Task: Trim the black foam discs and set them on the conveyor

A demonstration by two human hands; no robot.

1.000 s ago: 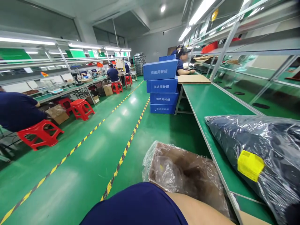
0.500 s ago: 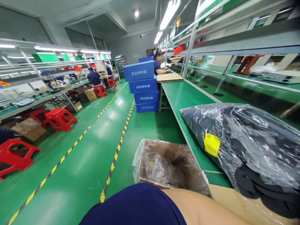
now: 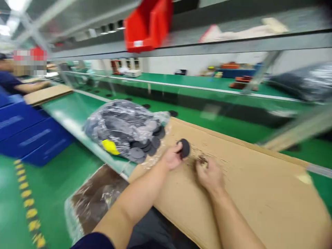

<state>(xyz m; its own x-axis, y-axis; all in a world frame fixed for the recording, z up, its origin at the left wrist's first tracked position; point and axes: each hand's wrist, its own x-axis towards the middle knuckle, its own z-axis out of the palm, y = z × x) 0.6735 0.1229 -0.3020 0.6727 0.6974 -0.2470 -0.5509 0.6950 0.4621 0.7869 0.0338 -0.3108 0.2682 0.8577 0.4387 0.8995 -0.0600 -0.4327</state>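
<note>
My left hand (image 3: pixel 172 157) grips a round black disc (image 3: pixel 185 148) between thumb and fingers, above a flat cardboard sheet (image 3: pixel 249 197). To its right, my right hand (image 3: pixel 212 175) is closed, with something small and dark at its fingertips that blur keeps me from naming. The two hands are apart. Left of them a clear plastic bag (image 3: pixel 121 116) of black discs lies on its side. Several loose discs (image 3: pixel 145 147) spill from its mouth onto the cardboard. A yellow label (image 3: pixel 110 147) is stuck on the bag.
Below the bench edge stands a plastic-lined carton (image 3: pixel 90 197). Blue boxes (image 3: pixel 33 133) are stacked at left, near a co-worker (image 3: pixel 10 77). A red bin (image 3: pixel 147 27) hangs from the shelf overhead. A slanting metal post (image 3: pixel 298 121) rises at right.
My view has swung right, from the aisle to the bench. Both hands have come into view, the left one with a disc. The bag now appears farther left.
</note>
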